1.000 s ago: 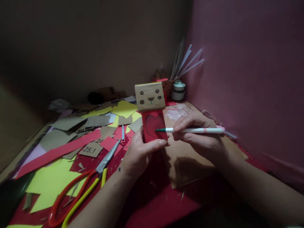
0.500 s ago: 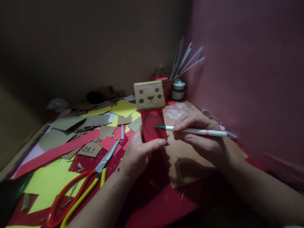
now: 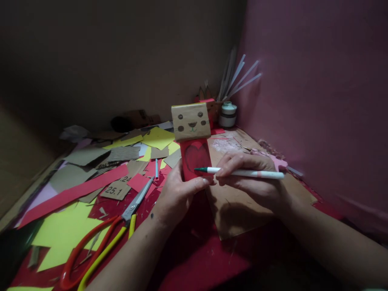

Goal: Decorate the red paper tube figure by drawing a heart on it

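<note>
My left hand [image 3: 183,190] is closed round the lower part of a paper animal figure [image 3: 191,121], its thumb across the front. The figure stands upright, with a tan box head bearing a drawn face and a red body. A dark heart outline [image 3: 198,147] is drawn on that body. Between the fingers of my right hand [image 3: 250,173] is a white felt-tip pen [image 3: 254,173]. Its green tip points left and lies at the lower part of the heart; whether it touches the paper is hard to tell.
Red-and-yellow-handled scissors [image 3: 130,210] lie left of my left hand among yellow paper [image 3: 69,230], red strips and cardboard scraps. A cardboard sheet [image 3: 233,202] lies under my right hand. Behind stand another red figure [image 3: 209,104], a lidded jar [image 3: 228,114] and white sticks [image 3: 242,81].
My right hand has shifted slightly left and down, taking the pen tip from the heart's middle to its lower part. A pink object beside that hand shows more. The left hand holds still.
</note>
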